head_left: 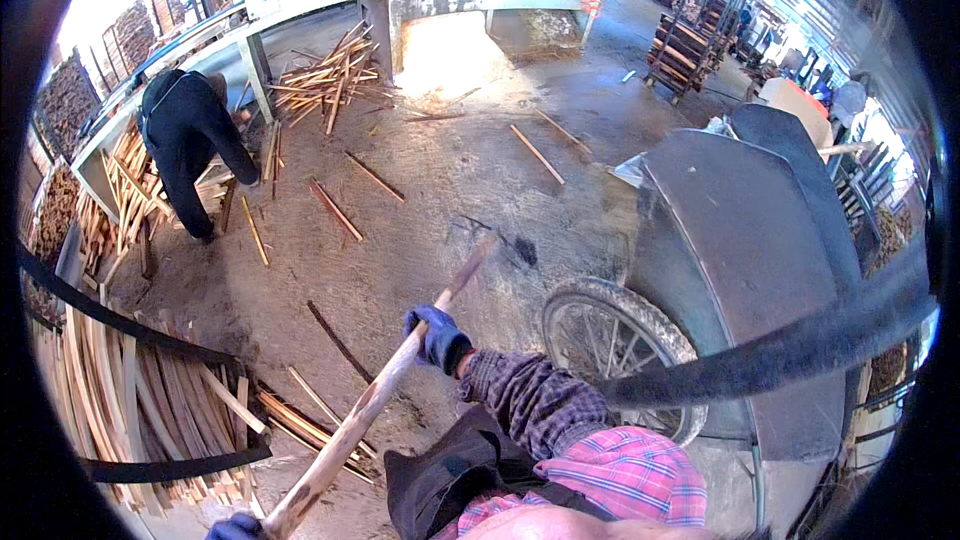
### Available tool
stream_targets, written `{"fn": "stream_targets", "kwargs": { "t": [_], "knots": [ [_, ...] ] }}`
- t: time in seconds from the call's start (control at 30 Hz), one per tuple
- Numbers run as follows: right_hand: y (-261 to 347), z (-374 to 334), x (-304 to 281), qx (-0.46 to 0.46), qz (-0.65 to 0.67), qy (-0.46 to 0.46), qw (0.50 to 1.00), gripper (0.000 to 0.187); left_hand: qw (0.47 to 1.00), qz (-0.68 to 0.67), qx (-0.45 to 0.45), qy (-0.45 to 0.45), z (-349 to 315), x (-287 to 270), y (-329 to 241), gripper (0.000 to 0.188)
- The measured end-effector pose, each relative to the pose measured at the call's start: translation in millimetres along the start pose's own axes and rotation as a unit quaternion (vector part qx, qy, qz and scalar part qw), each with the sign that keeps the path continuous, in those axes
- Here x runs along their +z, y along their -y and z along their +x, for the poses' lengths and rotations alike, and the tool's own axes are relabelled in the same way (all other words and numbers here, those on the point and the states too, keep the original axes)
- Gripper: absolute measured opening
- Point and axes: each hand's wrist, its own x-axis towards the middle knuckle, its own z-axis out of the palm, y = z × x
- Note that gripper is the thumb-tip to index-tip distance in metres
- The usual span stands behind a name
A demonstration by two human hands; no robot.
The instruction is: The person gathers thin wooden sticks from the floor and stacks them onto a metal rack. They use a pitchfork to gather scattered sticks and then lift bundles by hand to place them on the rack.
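A long wooden tool handle runs slantwise from the lower left up towards the middle of the floor. My right hand, in a dark blue glove, is closed round its upper middle. At the lower edge my left hand, gloved the same way, is closed round the near end and partly cut off by the picture's rim. Beyond the handle's far end lies a dark patch on the floor; the tool's head is too blurred to tell its kind. Just right of my right arm stands a spoked wheel.
The wheel belongs to a large metal cart on the right. Scattered wooden strips lie on the concrete. Stacked strips fill the lower left. Another person bends over a wood pile at the left. A loaded trolley stands far right.
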Motion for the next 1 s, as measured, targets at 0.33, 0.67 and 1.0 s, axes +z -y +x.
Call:
{"fn": "stream_targets", "kwargs": {
  "t": [0.33,0.67,1.0],
  "knots": [
    [32,99,31,0.058,0.121,-0.023,0.991,0.022,0.998,0.027,0.029,0.047,125,-128,34,0.032],
    [100,190,120,-0.035,0.225,-0.127,0.965,0.011,0.998,-0.055,0.029,0.018,282,-259,66,0.037],
    [121,222,133,0.025,0.209,-0.164,0.964,0.031,0.989,-0.04,0.075,0.123,334,-305,71,0.041]
  ]
}}
